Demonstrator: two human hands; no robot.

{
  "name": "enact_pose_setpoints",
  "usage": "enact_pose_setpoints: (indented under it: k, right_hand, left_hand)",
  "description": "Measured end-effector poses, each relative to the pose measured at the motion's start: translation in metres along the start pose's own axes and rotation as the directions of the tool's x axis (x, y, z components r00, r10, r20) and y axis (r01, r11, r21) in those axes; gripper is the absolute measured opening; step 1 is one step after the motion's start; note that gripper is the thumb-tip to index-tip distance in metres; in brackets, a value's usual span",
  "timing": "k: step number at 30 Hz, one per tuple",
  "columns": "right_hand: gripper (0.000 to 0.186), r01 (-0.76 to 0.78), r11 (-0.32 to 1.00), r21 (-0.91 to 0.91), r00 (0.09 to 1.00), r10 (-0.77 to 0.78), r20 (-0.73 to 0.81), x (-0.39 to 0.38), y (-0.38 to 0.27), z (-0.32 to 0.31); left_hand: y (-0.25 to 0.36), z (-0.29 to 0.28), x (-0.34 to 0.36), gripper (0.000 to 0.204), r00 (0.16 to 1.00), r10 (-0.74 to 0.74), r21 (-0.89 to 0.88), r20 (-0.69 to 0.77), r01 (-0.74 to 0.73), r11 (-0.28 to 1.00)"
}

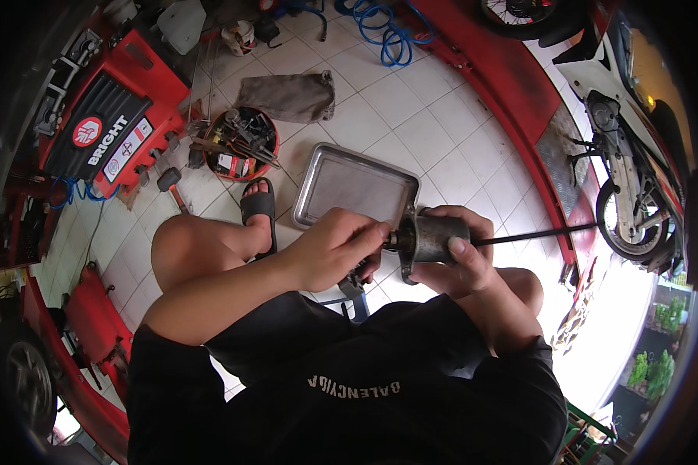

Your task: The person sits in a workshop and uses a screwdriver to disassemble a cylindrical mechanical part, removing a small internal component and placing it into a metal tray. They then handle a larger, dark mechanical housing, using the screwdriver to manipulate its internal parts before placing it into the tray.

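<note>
My right hand (473, 252) grips a worn metal cylinder (436, 232) with a flange at its left end and a long dark rod (535, 235) running out to the right. At the cylinder's left end, my left hand (341, 244) has its fingertips closed on a short stepped fitting (395, 241). A dark metal part (351, 285) hangs just below my left hand; whether my fingers hold it too, I cannot tell. Behind the cylinder, a rectangular metal tray (312, 174) lies on the tiled floor.
Around me are a red tub of tools (233, 167), a grey rag (283, 97), coiled blue hose (395, 39), a red machine (101, 101) and a hammer (169, 180). A long red lift platform (551, 186) and a motorbike (628, 194) stand at the right.
</note>
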State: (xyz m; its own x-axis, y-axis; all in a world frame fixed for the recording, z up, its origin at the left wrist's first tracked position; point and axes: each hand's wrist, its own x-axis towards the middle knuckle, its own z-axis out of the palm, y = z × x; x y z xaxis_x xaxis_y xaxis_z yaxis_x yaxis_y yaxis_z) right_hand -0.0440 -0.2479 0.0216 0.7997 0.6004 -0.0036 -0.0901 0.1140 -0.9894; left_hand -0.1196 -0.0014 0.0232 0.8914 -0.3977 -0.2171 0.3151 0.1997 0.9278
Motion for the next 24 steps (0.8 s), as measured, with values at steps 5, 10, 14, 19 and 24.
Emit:
enact_pose_setpoints:
  k: [5,10,14,19,24]
  right_hand:
    - [0.063,-0.261,0.886,0.383,0.965,0.224,0.140,0.013,0.007,0.001]
    - [0.056,-0.428,0.726,0.538,0.904,0.354,0.241,0.014,0.013,0.010]
    - [0.054,-0.457,0.696,0.555,0.886,0.415,0.208,0.016,0.011,0.017]
    - [0.054,-0.431,0.710,0.557,0.900,0.387,0.202,0.022,0.007,0.012]
    - [0.052,-0.391,0.738,0.550,0.917,0.362,0.165,0.025,0.002,0.012]
  left_hand:
    - [0.003,-0.010,0.004,0.056,0.996,0.091,-0.043,-0.018,-0.092,0.995]
    - [0.000,-0.002,0.014,0.086,0.927,0.366,0.435,-0.085,-0.296,0.851]
    - [0.009,0.002,0.018,0.085,0.909,0.402,0.501,-0.108,-0.300,0.812]
    - [0.015,-0.009,0.021,0.075,0.895,0.436,0.672,-0.095,-0.265,0.692]
    - [0.015,-0.010,0.020,0.057,0.784,0.594,0.686,-0.180,-0.333,0.647]
